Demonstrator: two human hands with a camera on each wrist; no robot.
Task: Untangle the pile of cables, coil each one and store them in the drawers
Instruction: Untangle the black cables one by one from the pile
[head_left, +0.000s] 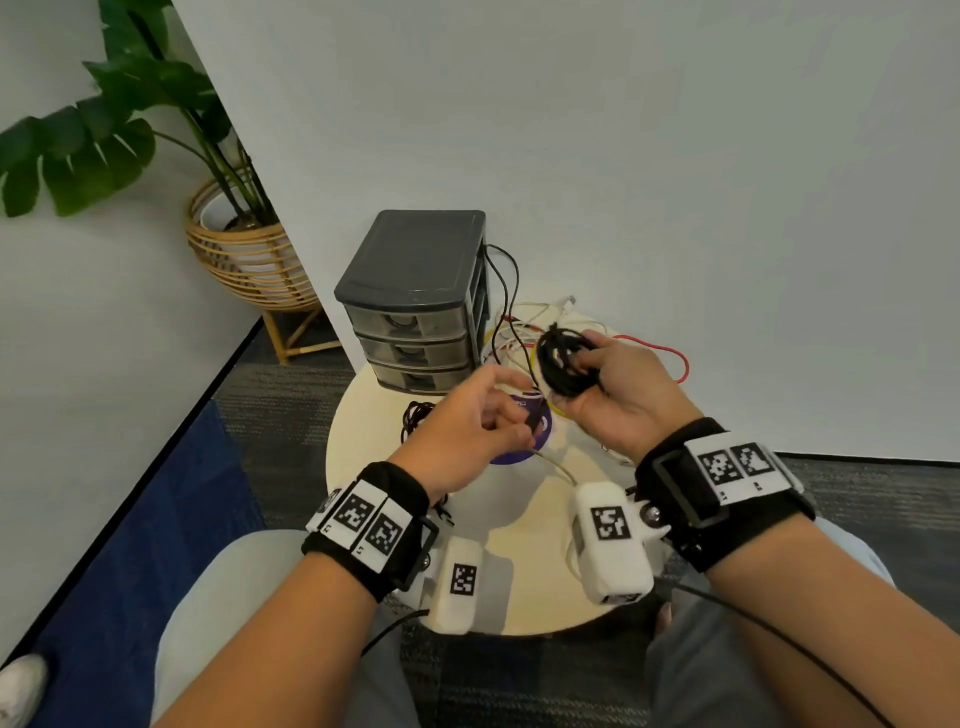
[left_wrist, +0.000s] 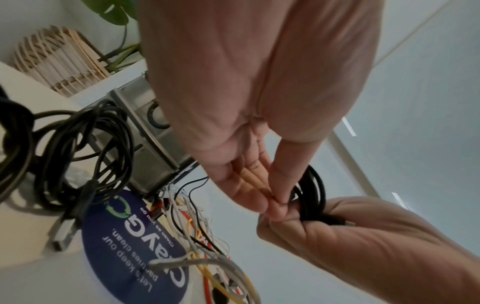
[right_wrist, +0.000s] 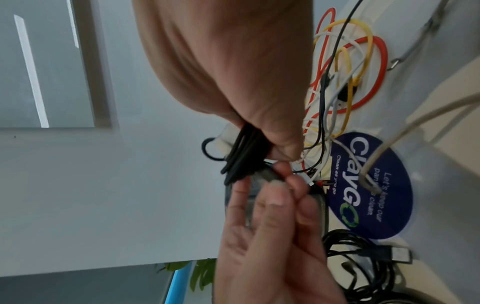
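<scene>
Over the round desk, from the head view: right hand raised, fingers curled round a black coiled cable, held just right of the grey three-drawer unit. Left hand beside it, fingers loosely bent, fingertips near the coil; whether touching, cannot tell from here. Behind the hands, a tangled pile of red, yellow, white and black cables on the desk, one thin black lead rising to the unit's right side. Second black cable bundle lying on the desk left of the left hand, in front of the drawers. Purple round sticker under the hands. Potted plant in a rattan stand on the floor at far left.

Seen from the left wrist: left hand with fingertips pressed together at the black coil, right hand gripping that coil. Loose black bundle with a USB plug at left, tangled pile below.

Seen from the right wrist: right hand clamped on the coil; left hand pinching a dark plug end at the coil's lower edge. Drawers all closed.
</scene>
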